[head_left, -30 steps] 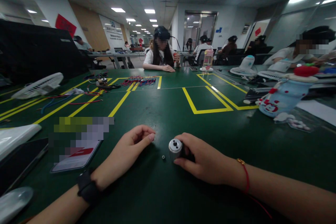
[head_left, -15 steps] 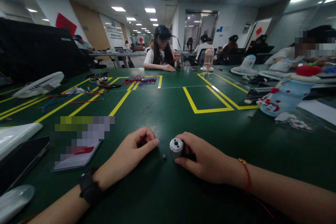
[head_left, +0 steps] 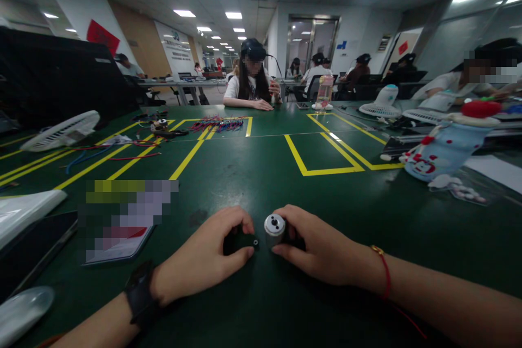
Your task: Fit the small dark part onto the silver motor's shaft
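Observation:
My right hand (head_left: 314, 244) is wrapped round a short metal cylinder (head_left: 274, 231) that looks like a small motor. It stands upright on the green table, its silver end face up with a few dark holes. To its left, a tiny dark metal collar (head_left: 255, 242) with a hole in it lies on the table. My left hand (head_left: 216, 250) rests with thumb and fingers curved apart, their tips right by the collar. Whether they touch it I cannot tell. Nothing else shows between those fingers.
Left of my left arm lie a card in a clear sleeve (head_left: 134, 244), a dark flat device (head_left: 36, 255) and a computer mouse (head_left: 26, 310). Wires (head_left: 220, 124) are bundled farther back. A blue bottle (head_left: 444, 147) stands at right. A person (head_left: 250, 84) sits opposite.
My left hand has moved right and spread its thumb and fingers, bringing the tips to the small collar. My right hand and the motor-like cylinder have stayed in place.

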`<state>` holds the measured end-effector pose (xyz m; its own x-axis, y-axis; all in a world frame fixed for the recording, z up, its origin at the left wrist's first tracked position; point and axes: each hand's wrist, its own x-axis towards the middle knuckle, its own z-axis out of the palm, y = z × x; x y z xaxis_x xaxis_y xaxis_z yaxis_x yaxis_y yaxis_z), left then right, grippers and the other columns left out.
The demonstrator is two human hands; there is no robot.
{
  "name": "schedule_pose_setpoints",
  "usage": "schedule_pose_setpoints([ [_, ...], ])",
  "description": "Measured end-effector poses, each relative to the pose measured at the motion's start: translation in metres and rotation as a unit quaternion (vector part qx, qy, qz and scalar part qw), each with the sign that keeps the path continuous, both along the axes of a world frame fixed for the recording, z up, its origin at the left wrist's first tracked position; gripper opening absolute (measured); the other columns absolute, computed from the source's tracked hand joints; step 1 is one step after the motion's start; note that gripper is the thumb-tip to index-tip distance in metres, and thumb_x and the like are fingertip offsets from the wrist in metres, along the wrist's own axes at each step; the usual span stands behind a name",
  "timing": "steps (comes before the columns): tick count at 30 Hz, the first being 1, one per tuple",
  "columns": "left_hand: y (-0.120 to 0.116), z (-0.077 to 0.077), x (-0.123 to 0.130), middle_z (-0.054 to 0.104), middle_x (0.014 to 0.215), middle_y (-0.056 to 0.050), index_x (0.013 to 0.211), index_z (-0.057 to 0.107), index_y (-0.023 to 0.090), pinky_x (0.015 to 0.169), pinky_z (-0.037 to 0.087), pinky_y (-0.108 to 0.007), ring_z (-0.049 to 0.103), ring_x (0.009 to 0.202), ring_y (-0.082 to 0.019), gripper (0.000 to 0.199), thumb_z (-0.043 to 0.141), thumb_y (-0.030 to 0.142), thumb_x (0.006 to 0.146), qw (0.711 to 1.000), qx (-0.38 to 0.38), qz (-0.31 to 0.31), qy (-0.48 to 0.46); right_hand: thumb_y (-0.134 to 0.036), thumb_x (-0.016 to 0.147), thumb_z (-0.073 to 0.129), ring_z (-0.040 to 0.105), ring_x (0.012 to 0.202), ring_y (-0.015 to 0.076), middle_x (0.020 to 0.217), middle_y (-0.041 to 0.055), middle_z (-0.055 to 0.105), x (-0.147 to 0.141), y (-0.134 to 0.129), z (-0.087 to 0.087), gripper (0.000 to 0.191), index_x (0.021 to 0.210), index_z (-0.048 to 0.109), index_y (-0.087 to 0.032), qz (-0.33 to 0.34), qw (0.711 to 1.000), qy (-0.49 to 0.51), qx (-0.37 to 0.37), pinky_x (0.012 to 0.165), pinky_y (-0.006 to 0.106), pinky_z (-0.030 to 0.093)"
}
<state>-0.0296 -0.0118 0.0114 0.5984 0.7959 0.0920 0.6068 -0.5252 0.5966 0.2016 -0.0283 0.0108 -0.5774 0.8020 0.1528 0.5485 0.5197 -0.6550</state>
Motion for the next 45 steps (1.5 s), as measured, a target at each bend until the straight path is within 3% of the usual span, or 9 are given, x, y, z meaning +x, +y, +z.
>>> schedule_pose_setpoints([
  [5,0.001,-0.001,0.001,0.059,0.099,-0.003,0.094,0.057,0.023,0.08,0.041,-0.035,0.052,0.093,-0.022,0.013,0.062,0.024,0.082,1.0,0.01,-0.023,0.002,-0.019,0.081,0.063,0.049,0.08,0.0173,0.097,0.0046,0.055,0.0,0.0,0.0,0.028,0.108,0.053,-0.019,0.0,1.0,0.005,0.006,0.071,0.031,0.043],
  [9,0.001,0.001,0.002,0.059,0.094,-0.002,0.089,0.06,0.022,0.076,0.042,-0.033,0.054,0.088,-0.02,0.006,0.057,0.026,0.087,1.0,0.006,-0.023,0.004,-0.019,0.081,0.063,0.049,0.079,0.0172,0.096,0.0041,0.055,0.0,0.001,-0.002,0.027,0.107,0.053,-0.019,0.001,1.0,0.004,0.009,0.07,0.031,0.042],
  [13,0.001,0.007,0.004,0.06,0.091,-0.001,0.093,0.061,0.022,0.071,0.044,-0.03,0.055,0.081,-0.018,0.01,0.053,0.026,0.09,1.0,-0.004,0.011,-0.028,-0.019,0.081,0.063,0.049,0.08,0.0171,0.096,0.0036,0.055,0.0,0.001,-0.002,0.027,0.106,0.053,-0.019,0.002,1.0,0.003,0.014,0.07,0.031,0.041],
  [17,0.002,0.015,0.01,0.061,0.094,-0.001,0.096,0.06,0.023,0.075,0.045,-0.03,0.055,0.084,-0.018,0.011,0.051,0.027,0.092,0.996,0.022,0.042,-0.072,-0.018,0.081,0.064,0.049,0.081,0.0166,0.097,0.0032,0.055,-0.001,0.0,-0.001,0.027,0.106,0.052,-0.019,0.003,1.0,0.006,0.015,0.071,0.03,0.041],
  [24,0.0,0.026,0.022,0.06,0.097,0.0,0.1,0.062,0.025,0.08,0.045,-0.03,0.056,0.09,-0.016,0.014,0.051,0.019,0.092,0.992,0.05,0.018,-0.112,-0.016,0.081,0.063,0.047,0.076,0.0147,0.094,0.0014,0.054,-0.002,0.0,-0.002,0.026,0.104,0.051,-0.019,0.008,1.0,0.017,0.016,0.069,0.029,0.04],
  [45,-0.001,0.022,0.025,0.058,0.094,0.001,0.106,0.067,0.031,0.078,0.045,-0.028,0.056,0.089,-0.015,0.023,0.053,0.019,0.092,0.994,0.031,0.004,-0.109,-0.018,0.081,0.064,0.047,0.074,0.0151,0.091,0.0015,0.053,-0.001,0.001,-0.006,0.027,0.104,0.05,-0.019,0.006,1.0,0.014,0.028,0.067,0.029,0.039],
])
